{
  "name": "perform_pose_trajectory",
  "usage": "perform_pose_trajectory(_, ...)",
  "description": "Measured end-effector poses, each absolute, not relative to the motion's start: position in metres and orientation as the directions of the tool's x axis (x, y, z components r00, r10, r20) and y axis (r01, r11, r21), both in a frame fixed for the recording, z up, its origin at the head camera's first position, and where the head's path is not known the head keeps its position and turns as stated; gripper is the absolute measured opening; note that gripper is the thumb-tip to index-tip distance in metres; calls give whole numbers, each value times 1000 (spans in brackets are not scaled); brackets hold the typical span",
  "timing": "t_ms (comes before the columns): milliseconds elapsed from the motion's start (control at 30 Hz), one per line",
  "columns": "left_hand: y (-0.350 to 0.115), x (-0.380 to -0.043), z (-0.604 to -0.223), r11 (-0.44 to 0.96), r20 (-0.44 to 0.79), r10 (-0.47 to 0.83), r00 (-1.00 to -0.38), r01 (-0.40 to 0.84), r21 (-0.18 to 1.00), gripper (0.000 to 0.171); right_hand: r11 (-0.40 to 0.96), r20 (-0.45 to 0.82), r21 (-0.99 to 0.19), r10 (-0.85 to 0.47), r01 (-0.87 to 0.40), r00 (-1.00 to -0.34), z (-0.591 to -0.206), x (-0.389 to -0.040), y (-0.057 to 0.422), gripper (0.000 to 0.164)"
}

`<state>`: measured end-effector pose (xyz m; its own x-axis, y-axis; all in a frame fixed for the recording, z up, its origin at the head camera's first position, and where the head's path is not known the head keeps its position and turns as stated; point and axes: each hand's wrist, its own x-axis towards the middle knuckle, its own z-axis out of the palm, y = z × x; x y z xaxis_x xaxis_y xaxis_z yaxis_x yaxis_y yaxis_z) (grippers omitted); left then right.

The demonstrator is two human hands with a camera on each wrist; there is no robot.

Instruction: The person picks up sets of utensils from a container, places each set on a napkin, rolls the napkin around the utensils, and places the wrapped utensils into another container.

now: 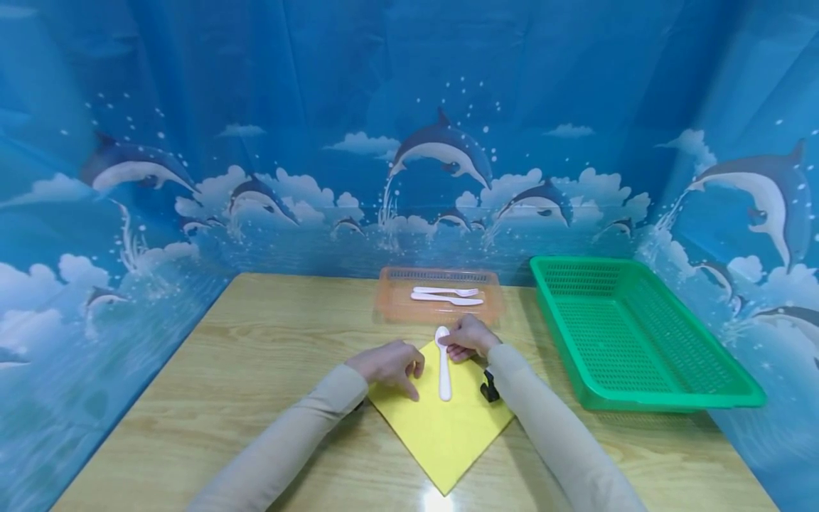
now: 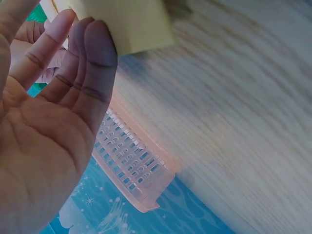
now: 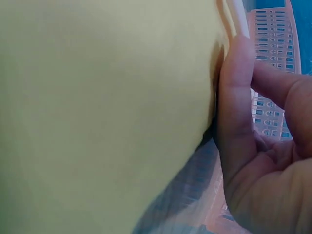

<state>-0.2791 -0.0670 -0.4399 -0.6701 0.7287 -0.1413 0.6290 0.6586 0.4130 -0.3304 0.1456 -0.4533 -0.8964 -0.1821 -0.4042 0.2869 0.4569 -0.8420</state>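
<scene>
A white plastic spoon lies along the middle of a yellow napkin, which is set as a diamond on the table. With thumb and fingers my right hand pinches the spoon near its bowl end. In the right wrist view the napkin hides most of the spoon. My left hand is at the napkin's left edge, its fingers loosely bent and holding nothing. The left wrist view shows those fingers next to a napkin corner; whether they touch it I cannot tell.
Behind the napkin stands an orange see-through basket with a white fork and a white knife in it. To the right is a large green basket. A blue dolphin-printed sheet rises behind the wooden table.
</scene>
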Motion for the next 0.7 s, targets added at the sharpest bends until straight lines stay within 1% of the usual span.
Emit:
perform_pose_trajectory(167, -68, -279, -440, 660, -147, 723, -675, 613, 433, 31, 457, -393, -846, -184, 275, -901, -453, -330, 147, 21)
perform_pose_trajectory(433, -67, -278, -445, 646, -141, 734, -664, 620, 445, 32, 478, -366, -841, -162, 252, -916, -454, -327, 152, 32)
perform_pose_trajectory(567, -68, -278, -443, 639, -138, 736, -663, 614, 463, 32, 532, -303, -826, -141, 186, -942, -453, -326, 153, 41)
perform_pose_trajectory(700, -68, -278, -441, 640, -145, 734, -663, 605, 474, 31, 609, -235, -785, -124, 113, -964, -451, -327, 154, 49)
